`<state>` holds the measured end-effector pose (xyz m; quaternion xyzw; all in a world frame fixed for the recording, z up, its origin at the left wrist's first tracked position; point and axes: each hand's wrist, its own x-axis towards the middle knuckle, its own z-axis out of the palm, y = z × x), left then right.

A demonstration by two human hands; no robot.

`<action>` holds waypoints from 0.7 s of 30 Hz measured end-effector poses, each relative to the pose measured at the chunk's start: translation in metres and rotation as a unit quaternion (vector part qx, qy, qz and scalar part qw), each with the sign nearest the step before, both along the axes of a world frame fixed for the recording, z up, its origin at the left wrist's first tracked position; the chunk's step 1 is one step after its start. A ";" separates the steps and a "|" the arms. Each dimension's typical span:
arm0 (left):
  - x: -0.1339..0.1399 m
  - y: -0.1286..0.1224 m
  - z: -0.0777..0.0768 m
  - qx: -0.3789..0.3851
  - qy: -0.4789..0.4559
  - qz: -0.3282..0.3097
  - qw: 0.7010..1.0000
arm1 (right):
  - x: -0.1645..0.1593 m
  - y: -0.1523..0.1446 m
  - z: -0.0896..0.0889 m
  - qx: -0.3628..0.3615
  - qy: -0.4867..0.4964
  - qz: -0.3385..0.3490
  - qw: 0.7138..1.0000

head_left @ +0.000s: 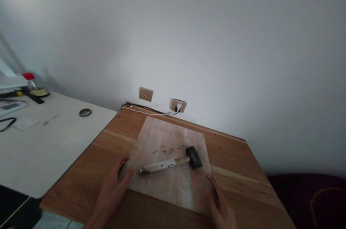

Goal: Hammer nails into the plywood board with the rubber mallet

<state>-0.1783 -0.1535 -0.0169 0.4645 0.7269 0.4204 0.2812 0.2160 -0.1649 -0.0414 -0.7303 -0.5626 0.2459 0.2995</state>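
Observation:
A pale, worn wooden board (159,187) lies on the brown wooden table. My left hand (116,182) grips its left edge, with the thumb on top and the fingers at the side. At the near right edge, my right hand (219,205) holds the same board between thumb and fingers. On the board rests a mallet (194,157) with a black head and a white-wrapped handle, its head towards the right. Several small metal screws (172,149) lie scattered behind the handle. Neither hand touches the mallet or the screws.
The wooden table (94,164) meets a white wall with a socket (178,105) and plugged-in cables. To the left, a white table (62,131) carries a tape roll (85,112), a red-capped bottle (38,86) and a hammer (34,96). Something dark and rounded (302,193) stands at right.

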 end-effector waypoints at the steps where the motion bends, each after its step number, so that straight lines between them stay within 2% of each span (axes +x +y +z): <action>1: -0.008 -0.001 0.001 -0.003 0.005 0.009 1.000 | -0.008 -0.003 0.000 0.003 -0.001 0.001 1.000; 6: -0.054 -0.002 0.015 -0.023 0.059 0.066 0.996 | -0.055 -0.011 -0.003 0.015 -0.001 0.045 0.999; 12: -0.105 0.001 0.035 -0.078 0.106 0.149 0.980 | -0.105 -0.005 -0.006 0.062 0.012 0.122 0.990; 17: -0.138 0.005 0.041 -0.145 0.149 0.147 0.967 | -0.137 0.005 -0.008 0.063 0.028 0.194 0.979; 21: -0.154 0.006 0.042 -0.177 0.192 0.129 0.957 | -0.157 0.013 -0.006 0.062 0.041 0.220 0.973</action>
